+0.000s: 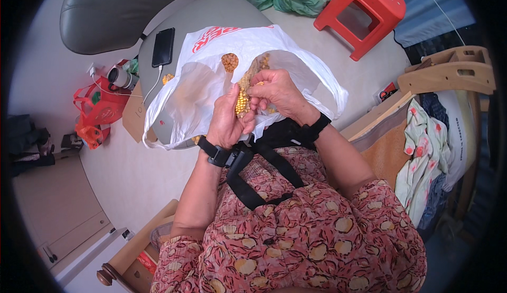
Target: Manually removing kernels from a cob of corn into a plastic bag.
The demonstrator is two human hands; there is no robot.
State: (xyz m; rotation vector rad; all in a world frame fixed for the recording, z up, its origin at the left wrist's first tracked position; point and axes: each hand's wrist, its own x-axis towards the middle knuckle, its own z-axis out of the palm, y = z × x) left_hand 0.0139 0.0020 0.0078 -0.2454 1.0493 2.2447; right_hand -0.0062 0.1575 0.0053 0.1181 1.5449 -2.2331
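A dried corn cob (242, 103) stands upright between my hands, with yellow kernels on its lower part and a bare, pale brown upper part. My left hand (226, 119) is closed around its lower end. My right hand (281, 89) has its fingers bent and pinched against the cob's right side; whether loose kernels are in them is hidden. Both hands are over an open white plastic bag (203, 79) spread on a grey chair seat (211, 10). A round patch of orange-yellow kernels (229, 62) shows in the bag, and more corn (168, 78) peeks out at its left edge.
A black phone (163, 47) with a white cable lies on the seat, left of the bag. A red plastic stool (364, 15) stands at the far right, near green bags (303, 0). Red bags (97, 105) are on the left. Clothes (425, 140) hang over wooden furniture at right.
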